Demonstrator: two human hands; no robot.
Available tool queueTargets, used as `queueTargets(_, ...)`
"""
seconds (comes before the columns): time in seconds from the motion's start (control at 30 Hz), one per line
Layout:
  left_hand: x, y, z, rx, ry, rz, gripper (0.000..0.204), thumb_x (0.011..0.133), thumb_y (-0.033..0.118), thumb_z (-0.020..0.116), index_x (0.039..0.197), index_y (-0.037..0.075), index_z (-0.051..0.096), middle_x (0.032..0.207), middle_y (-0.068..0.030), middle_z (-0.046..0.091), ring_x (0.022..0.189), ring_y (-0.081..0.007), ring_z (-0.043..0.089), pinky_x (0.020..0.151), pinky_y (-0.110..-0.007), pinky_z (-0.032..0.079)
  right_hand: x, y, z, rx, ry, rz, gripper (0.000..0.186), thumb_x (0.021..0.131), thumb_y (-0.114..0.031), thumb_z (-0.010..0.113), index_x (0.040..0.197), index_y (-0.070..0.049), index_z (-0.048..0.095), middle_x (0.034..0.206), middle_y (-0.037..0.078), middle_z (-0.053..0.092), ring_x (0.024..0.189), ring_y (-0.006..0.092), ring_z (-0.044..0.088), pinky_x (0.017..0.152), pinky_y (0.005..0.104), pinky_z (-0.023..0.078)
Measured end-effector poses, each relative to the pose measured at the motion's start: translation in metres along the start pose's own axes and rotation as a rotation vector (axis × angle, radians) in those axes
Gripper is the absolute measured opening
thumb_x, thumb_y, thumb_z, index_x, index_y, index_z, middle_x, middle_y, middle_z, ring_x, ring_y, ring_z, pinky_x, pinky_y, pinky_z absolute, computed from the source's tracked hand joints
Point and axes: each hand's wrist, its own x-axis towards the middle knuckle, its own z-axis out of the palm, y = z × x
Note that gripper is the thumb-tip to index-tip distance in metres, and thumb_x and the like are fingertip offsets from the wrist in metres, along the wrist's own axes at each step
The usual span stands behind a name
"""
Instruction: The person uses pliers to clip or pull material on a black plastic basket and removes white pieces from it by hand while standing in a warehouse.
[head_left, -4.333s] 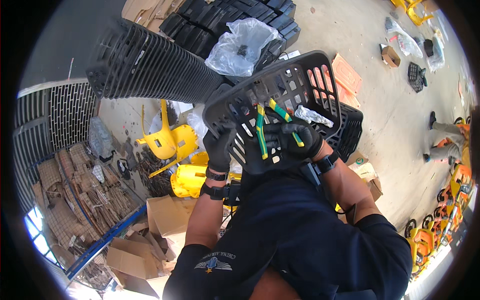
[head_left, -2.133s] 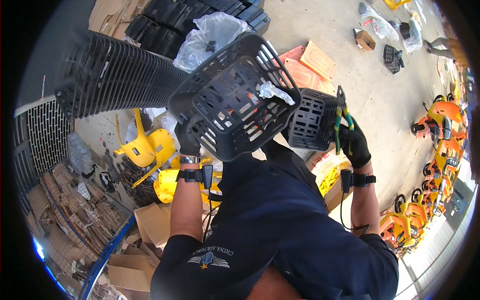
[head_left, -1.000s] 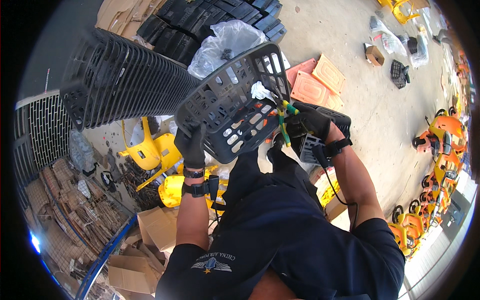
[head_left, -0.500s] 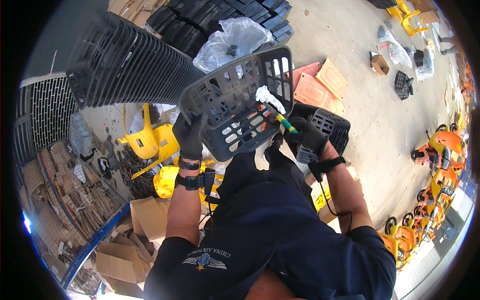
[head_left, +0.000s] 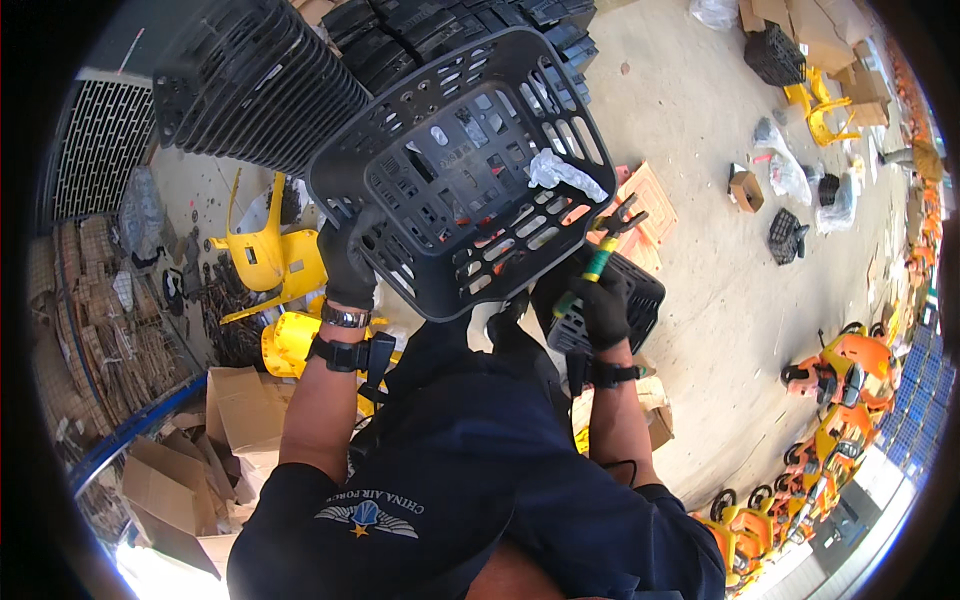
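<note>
My left hand (head_left: 346,262), in a dark glove, is closed around the near-left rim of a black slotted plastic basket (head_left: 400,150). The basket is tilted with its inside facing me. On its right inner wall lies a crumpled white piece (head_left: 565,174), cloth or thin plastic. My gloved right hand (head_left: 604,310) grips the green-and-yellow handle of what looks like a claw hammer (head_left: 600,258). Its dark metal head is up, just off the basket's right edge. Behind that hand stands a second black basket (head_left: 640,290), partly covered.
A tall nested stack of black baskets (head_left: 260,90) leans at upper left, beside piled black parts (head_left: 420,35). Yellow plastic shells (head_left: 290,262) and cardboard boxes (head_left: 245,405) lie at left. Orange panels (head_left: 650,205) lie on the floor; orange-yellow vehicles (head_left: 840,400) line the right.
The basket has turned more toward me and moved up and left in view. My right hand has drawn the hammer out from over the basket to its right side.
</note>
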Motion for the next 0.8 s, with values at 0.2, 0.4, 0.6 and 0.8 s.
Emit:
queueTargets(0.2,-0.001,-0.005,-0.012,0.09,-0.05,0.018,0.017,0.086,0.007,0.058,0.098,0.001,0.068,0.089,-0.0113,0.069,0.079,-0.0185,0.066,0.068,-0.029,0.052,-0.04,-0.071,-0.041,-0.408,-0.106,-0.348,0.036,0.07,-0.009,0.064,0.104,0.005,0.062,0.123,0.008,0.051,0.101,0.0159,0.054,0.087,0.0292,0.044)
queueTargets(0.4,-0.004,0.018,0.002,-0.135,-0.019,-0.231,0.022,0.091,0.014,0.053,0.1,-0.001,0.066,0.093,-0.0098,0.069,0.081,-0.0175,0.066,0.071,-0.029,0.051,-0.044,-0.091,-0.041,0.048,-0.306,-0.522,0.07,0.08,-0.034,0.063,0.136,0.002,0.042,0.144,0.018,0.036,0.133,0.0436,0.031,0.106,0.0613,0.027)
queueTargets(0.6,0.003,0.028,0.006,-0.349,-0.064,-0.215,0.022,0.088,0.013,0.061,0.105,-0.001,0.063,0.091,-0.0103,0.069,0.081,-0.0185,0.067,0.069,-0.028,0.054,0.013,-0.129,-0.04,0.254,-0.373,-0.679,0.051,0.083,-0.033,0.061,0.119,0.001,0.052,0.147,0.022,0.029,0.131,0.05,0.03,0.106,0.0659,0.022)
queueTargets(0.8,0.006,0.047,0.006,-0.351,-0.066,-0.184,0.027,0.085,0.015,0.062,0.107,-0.001,0.065,0.098,-0.0063,0.068,0.082,-0.0143,0.063,0.076,-0.028,0.05,0.011,-0.176,-0.057,0.178,-0.455,-0.815,0.072,0.08,-0.037,0.061,0.141,-0.009,0.037,0.146,0.024,0.032,0.131,0.0503,0.03,0.108,0.0643,0.019)
